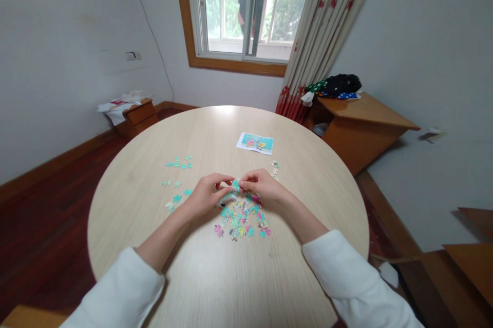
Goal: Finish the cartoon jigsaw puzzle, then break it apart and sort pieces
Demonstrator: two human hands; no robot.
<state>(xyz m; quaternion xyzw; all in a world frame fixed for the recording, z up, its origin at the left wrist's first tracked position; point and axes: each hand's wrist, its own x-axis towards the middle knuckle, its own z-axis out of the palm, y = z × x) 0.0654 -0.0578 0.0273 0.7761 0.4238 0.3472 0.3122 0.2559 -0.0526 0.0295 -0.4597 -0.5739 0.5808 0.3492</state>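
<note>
Above a heap of small jigsaw puzzle pieces (242, 215), a teal puzzle piece (236, 185) is held up between my two hands. My left hand (211, 194) curves in from the left, with thumb and fingertips at the edge of that piece. From the right, my right hand (262, 186) pinches its other side between thumb and index finger. The heap is a mix of teal, pink and yellow pieces, some lying partly behind my fingers. Whether the held piece is one or several joined is too small to tell.
A printed reference picture (255, 143) lies farther back on the round table (185, 133). Loose teal pieces (179, 164) are spread on the left, and some pale pieces (275, 169) lie beyond my right hand. A wooden desk (362, 112) with cloths stands behind right.
</note>
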